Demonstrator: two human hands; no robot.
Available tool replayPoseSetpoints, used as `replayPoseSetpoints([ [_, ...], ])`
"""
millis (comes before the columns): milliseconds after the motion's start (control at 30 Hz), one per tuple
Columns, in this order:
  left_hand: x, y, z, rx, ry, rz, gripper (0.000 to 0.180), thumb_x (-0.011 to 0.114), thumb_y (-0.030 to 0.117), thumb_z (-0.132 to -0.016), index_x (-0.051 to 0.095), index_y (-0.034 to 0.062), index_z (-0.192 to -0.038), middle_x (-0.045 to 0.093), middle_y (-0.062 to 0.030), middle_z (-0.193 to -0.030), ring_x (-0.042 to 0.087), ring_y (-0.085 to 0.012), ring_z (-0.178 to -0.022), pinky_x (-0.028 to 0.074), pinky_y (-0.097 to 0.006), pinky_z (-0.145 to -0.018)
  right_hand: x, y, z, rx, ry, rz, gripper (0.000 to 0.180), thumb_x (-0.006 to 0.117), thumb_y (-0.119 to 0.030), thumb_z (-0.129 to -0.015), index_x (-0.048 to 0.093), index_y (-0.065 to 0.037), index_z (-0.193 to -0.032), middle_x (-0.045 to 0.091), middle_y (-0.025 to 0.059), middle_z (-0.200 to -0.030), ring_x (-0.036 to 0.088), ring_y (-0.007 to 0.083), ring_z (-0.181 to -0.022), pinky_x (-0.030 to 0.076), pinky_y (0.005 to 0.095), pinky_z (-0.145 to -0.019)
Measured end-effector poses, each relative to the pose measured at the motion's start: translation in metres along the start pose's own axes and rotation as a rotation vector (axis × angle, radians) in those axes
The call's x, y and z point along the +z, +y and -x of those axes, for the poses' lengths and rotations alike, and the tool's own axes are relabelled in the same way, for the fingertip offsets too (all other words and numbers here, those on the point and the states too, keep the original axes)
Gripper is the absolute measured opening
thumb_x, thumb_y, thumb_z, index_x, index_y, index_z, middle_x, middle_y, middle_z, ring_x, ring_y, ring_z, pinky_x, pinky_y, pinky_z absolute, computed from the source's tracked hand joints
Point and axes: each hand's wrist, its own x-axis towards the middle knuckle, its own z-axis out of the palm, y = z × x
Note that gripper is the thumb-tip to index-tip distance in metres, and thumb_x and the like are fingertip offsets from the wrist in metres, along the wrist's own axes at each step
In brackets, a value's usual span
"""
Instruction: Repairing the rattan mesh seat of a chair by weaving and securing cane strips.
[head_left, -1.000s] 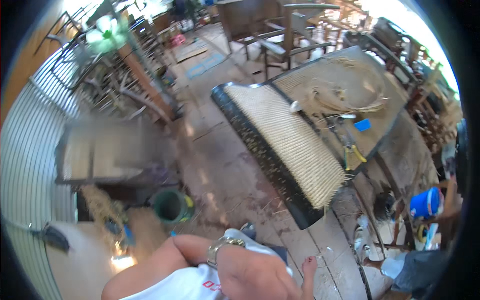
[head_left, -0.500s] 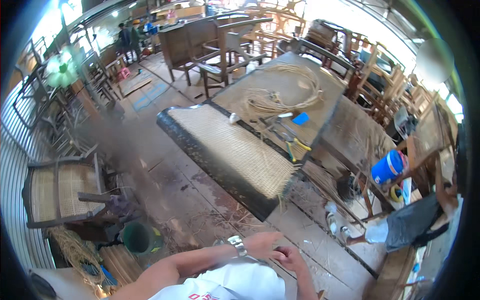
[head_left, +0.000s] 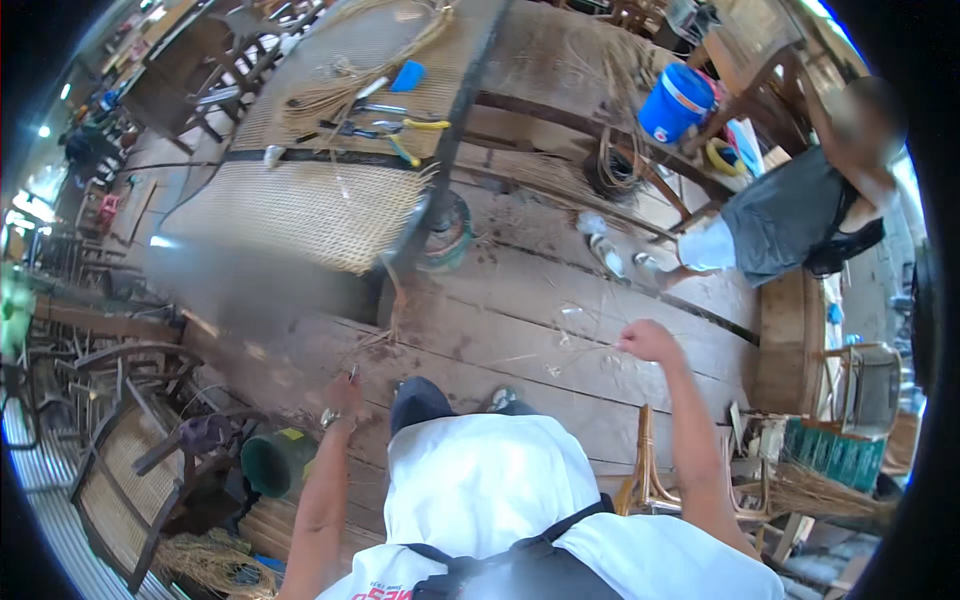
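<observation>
My right hand point(head_left: 648, 341) is held out over the floor, its fingers pinched together. A thin pale strand, seemingly cane, meets its fingertips and trails to the left. My left hand point(head_left: 343, 398) hangs low on the other side of my body, its fingers closed around something small and dark that I cannot make out. A wristwatch point(head_left: 330, 416) sits on that wrist. Ahead, a woven cane panel point(head_left: 300, 205) covers a dark-framed piece of furniture. Beyond it lie yellow-handled pliers point(head_left: 428, 125), other hand tools, a blue piece point(head_left: 408, 76) and coiled cane point(head_left: 330, 100).
A green bucket point(head_left: 268, 465) and a cane-backed chair point(head_left: 135, 465) stand at left. To the right, a person point(head_left: 775, 220) is beside a blue cooler point(head_left: 676, 103). Cane scraps litter the plank floor point(head_left: 500, 310); wooden furniture parts point(head_left: 645, 470) are near my right arm.
My hands, together in front of me before, are now wide apart, one at each side. The view has turned to the right and down; the panel now appears farther left.
</observation>
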Motion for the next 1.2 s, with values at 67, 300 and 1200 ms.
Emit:
replayPoseSetpoints([
  [67, -0.016, 0.052, 0.017, 0.259, 0.032, -0.044, 0.049, 0.058, 0.053, -0.092, 0.067, 0.0116, -0.118, 0.070, -0.0225, -0.111, 0.068, -0.0382, -0.101, 0.053, -0.049, -0.085, 0.037, -0.010, -0.025, 0.061, 0.069, 0.103, 0.023, 0.067, -0.030, -0.084, 0.075, -0.010, -0.090, 0.072, 0.0158, -0.088, 0.068, 0.0362, -0.082, 0.053, 0.0483, -0.073],
  [300, -0.059, 0.184, 0.083, 0.696, -0.294, 0.650, 0.051, 0.069, 0.050, -0.088, 0.069, 0.0092, -0.119, 0.073, -0.0173, -0.107, 0.069, -0.0357, -0.096, 0.053, -0.043, -0.085, 0.100, -0.225, -0.044, -0.344, -0.015, -0.196, 0.027, 0.063, -0.033, -0.088, 0.073, -0.011, -0.101, 0.071, 0.0180, -0.096, 0.068, 0.0368, -0.089, 0.053, 0.0466, -0.077],
  [1200, -0.011, 0.204, -0.007, 0.252, -0.364, 0.794, 0.052, 0.067, 0.058, -0.089, 0.071, 0.0056, -0.085, 0.063, -0.0043, -0.066, 0.055, -0.0151, -0.059, 0.044, -0.037, -0.056, 0.032, -0.131, -0.148, -0.518, -0.138, -0.233, 0.022, 0.065, -0.022, -0.085, 0.074, -0.004, -0.093, 0.071, 0.0172, -0.083, 0.069, 0.0317, -0.075, 0.054, 0.0432, -0.070],
])
